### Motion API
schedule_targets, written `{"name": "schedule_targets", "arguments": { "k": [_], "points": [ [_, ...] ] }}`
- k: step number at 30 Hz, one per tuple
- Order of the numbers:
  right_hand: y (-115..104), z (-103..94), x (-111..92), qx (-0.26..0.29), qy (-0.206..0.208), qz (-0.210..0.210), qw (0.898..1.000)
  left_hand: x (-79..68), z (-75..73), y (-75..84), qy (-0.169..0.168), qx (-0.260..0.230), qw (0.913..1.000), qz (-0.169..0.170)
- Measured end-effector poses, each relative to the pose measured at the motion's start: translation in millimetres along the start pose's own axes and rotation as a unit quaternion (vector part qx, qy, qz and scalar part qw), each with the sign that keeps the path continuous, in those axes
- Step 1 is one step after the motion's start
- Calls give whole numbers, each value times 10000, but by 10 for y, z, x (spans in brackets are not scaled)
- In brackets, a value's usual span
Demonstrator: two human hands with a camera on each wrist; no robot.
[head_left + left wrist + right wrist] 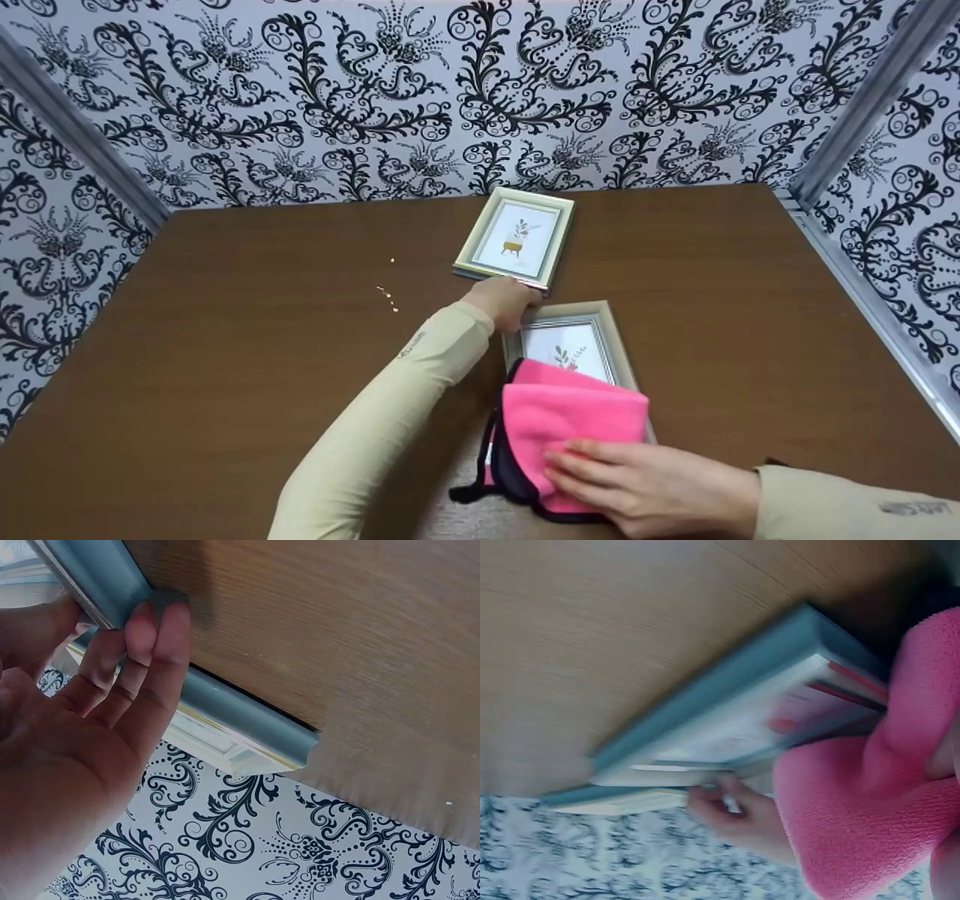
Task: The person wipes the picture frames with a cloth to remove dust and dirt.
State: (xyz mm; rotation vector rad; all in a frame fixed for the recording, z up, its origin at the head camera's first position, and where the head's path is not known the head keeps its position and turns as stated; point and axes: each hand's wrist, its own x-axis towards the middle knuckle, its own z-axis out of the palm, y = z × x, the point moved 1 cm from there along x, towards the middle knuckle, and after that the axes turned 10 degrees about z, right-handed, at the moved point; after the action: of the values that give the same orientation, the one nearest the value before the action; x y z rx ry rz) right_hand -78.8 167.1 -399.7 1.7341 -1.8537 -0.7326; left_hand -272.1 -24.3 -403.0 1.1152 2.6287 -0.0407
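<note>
A picture frame with a pale face and blue-grey sides lies close to me, its plant print partly covered. My left hand grips its far left corner, the fingertips curled at the edge in the left wrist view. A folded pink cloth with black trim lies over the frame's near part. My right hand holds the cloth against the frame, with fingers across its top; the thumb is hidden. Just past my left hand lies a second picture frame showing a potted plant.
Both frames are on a brown wood-grain table. Small light specks dot the table left of the far frame. Patterned black-and-white panels stand behind and at both sides, with metal posts at the corners.
</note>
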Motion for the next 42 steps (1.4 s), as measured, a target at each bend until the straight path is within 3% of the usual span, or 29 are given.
{"name": "schedule_targets", "arguments": {
  "k": [4,7,11,15,18,22,27,29,31,34,37,42],
  "points": [
    [15,24,-60,191,277,120,9994,-11,-6,-18,92,-72,9999,99],
    [21,63,-253,397,513,298,9974,-32,-21,-40,150,-126,9997,145],
    [38,88,-565,592,493,451,9960,-51,-47,-59,181,-124,9995,208],
    [63,109,-772,706,386,529,9954,-52,-61,-67,-17,-54,9999,113],
    [71,165,-789,858,507,640,9930,-47,-70,-59,-177,35,9998,-18],
    [50,252,-685,1444,876,1046,9801,-20,-89,-45,-225,135,9997,36],
    [17,291,-428,2847,978,1668,9389,21,-113,-49,-225,122,9996,155],
    [17,291,-308,3383,802,1859,9190,33,-125,-44,-221,73,9996,177],
    [22,292,-186,3638,688,1961,9080,43,-138,-34,-240,109,9994,207],
    [41,284,-26,3859,414,2056,8984,49,-165,-13,-282,184,9992,195],
    [84,285,111,3835,307,2033,9004,58,-196,2,-349,287,9989,140],
    [183,323,256,3920,-28,2118,8953,113,-225,-15,-539,92,9984,115]
  ]
}}
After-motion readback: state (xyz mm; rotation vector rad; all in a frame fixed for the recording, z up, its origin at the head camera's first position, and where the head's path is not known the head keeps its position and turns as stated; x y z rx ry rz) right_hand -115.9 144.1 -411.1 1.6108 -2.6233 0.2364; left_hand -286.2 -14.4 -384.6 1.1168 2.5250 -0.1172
